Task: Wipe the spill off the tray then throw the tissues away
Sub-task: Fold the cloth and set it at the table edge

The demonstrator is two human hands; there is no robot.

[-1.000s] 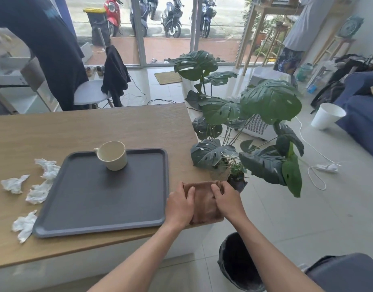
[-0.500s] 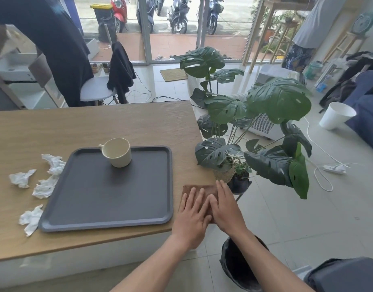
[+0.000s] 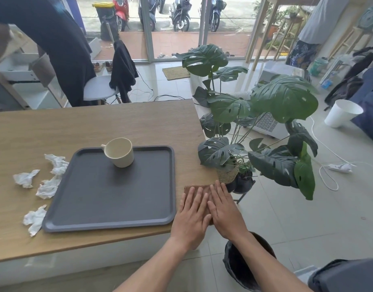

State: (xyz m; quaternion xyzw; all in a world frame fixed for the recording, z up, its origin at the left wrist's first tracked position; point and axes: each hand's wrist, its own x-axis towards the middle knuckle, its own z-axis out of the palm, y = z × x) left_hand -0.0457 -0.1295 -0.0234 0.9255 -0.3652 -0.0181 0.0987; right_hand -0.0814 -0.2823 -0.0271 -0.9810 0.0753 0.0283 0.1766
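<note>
A dark grey tray [image 3: 109,199] lies on the wooden table [image 3: 93,125], with a cream mug [image 3: 119,152] standing near its far edge. Several crumpled white tissues [image 3: 49,185] lie on the table just left of the tray. A folded brown cloth [image 3: 197,189] sits at the table's near right corner. My left hand [image 3: 191,216] and my right hand [image 3: 223,209] both press flat on that cloth, fingers straight, side by side. A bin with a black liner [image 3: 242,268] stands on the floor below the corner, partly hidden by my right arm.
A big potted monstera [image 3: 255,127] stands right beside the table's right edge. A white bucket [image 3: 342,112], cables and a power strip [image 3: 339,167] lie on the tiled floor. A person in dark clothes [image 3: 55,43] stands behind the table beside a chair [image 3: 99,89].
One second ago my hands gripped the brown cloth by its sides with curled fingers. They have since flattened and now press on top of it. The cloth looks flatter.
</note>
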